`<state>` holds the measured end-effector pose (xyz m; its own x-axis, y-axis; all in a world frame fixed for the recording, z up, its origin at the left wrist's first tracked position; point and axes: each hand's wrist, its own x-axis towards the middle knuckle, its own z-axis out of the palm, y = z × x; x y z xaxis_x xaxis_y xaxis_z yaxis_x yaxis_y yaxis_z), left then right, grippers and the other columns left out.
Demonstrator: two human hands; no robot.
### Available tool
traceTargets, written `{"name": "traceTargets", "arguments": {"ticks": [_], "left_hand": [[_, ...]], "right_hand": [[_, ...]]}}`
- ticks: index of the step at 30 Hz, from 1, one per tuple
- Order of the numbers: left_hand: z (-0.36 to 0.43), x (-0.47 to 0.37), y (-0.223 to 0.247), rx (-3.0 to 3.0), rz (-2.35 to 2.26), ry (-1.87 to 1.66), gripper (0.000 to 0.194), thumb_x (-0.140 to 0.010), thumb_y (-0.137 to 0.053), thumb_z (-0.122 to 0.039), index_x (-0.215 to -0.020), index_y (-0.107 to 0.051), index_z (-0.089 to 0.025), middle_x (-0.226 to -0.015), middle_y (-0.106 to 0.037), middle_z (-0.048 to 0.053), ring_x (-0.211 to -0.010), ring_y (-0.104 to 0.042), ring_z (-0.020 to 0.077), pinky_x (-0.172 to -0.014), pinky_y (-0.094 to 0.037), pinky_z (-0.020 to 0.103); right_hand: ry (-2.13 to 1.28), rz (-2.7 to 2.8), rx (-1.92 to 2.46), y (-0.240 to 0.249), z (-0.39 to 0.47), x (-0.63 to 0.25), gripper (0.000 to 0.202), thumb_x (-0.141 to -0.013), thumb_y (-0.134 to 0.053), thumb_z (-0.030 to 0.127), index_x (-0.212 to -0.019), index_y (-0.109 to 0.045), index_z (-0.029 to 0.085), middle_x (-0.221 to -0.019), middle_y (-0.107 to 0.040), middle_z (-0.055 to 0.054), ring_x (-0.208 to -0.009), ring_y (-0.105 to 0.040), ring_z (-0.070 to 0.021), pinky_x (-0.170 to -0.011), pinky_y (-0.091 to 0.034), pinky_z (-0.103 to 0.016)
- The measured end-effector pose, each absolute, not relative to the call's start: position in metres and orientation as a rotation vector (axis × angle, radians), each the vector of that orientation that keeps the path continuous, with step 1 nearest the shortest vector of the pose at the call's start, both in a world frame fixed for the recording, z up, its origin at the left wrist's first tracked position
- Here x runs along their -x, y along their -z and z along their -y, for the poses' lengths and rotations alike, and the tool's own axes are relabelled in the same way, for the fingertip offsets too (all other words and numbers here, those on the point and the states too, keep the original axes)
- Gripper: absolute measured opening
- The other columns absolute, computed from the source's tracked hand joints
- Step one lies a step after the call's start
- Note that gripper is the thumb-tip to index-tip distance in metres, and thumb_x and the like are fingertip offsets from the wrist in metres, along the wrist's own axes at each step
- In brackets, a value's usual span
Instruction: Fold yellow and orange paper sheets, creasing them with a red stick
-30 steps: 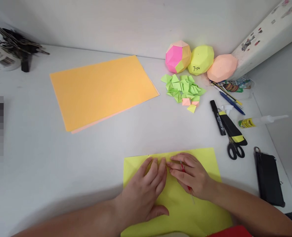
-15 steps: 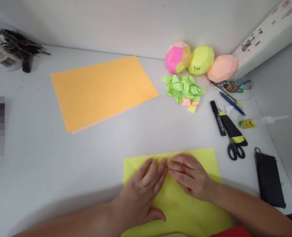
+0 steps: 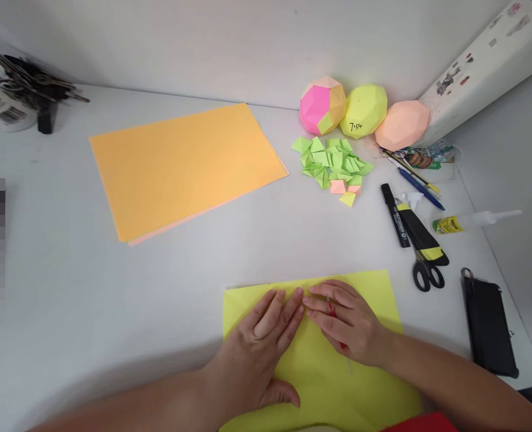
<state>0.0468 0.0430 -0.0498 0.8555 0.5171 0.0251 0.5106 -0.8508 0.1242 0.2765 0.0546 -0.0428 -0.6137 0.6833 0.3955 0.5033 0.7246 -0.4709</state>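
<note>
A sheet of yellow paper (image 3: 337, 384) lies at the front of the table, with both my hands on it. My left hand (image 3: 266, 336) rests on the sheet, fingers stretched toward its far edge and thumb apart. Close to those fingertips, my right hand (image 3: 349, 321) has its fingers bent, fingertips against the paper. A slim red tool with thin, pale pointed ends (image 3: 331, 308) runs between the right fingers and sticks out on both sides of the hand. Its exact kind does not show.
Orange paper sheets (image 3: 189, 174) lie at the back left. Folded green paper pieces (image 3: 333, 159) sit before three faceted paper balls (image 3: 363, 111). Scissors (image 3: 427, 273), a black marker (image 3: 395, 216), a glue bottle (image 3: 450, 225) and a black pouch (image 3: 490, 327) lie at the right.
The whole view has shifted very slightly. Both hands keep the same pose on the yellow paper, and the red tool stays in the right hand.
</note>
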Motion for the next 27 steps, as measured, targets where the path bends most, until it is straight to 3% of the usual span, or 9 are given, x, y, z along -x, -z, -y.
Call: {"name": "traceTargets", "arguments": {"ticks": [17,27], "left_hand": [[-0.0423,-0.0458,0.0504,-2.906,-0.822,-0.065,0.112,-0.071,-0.015,-0.088,-0.146,-0.029,-0.007,-0.153,-0.029,0.013,-0.141,-0.011,0.0325,-0.116,-0.008,0.043],[-0.0449,-0.0465,0.0469,-2.929,-0.793,-0.058,0.109,-0.073,-0.017,-0.087,-0.145,-0.031,-0.006,-0.153,-0.028,0.015,-0.14,-0.018,0.0331,-0.116,-0.009,0.045]], "right_hand": [[-0.414,2.367,0.898,0.0436,-0.0538,-0.2771,0.025,-0.085,-0.051,0.003,-0.103,-0.063,0.016,-0.105,-0.072,-0.009,-0.106,-0.061,-0.0229,-0.085,-0.055,-0.046],[-0.483,2.33,0.907,0.0414,-0.0565,-0.2758,0.027,-0.085,-0.052,0.003,-0.106,-0.061,0.018,-0.104,-0.072,-0.009,-0.104,-0.061,-0.0232,-0.083,-0.055,-0.045]]}}
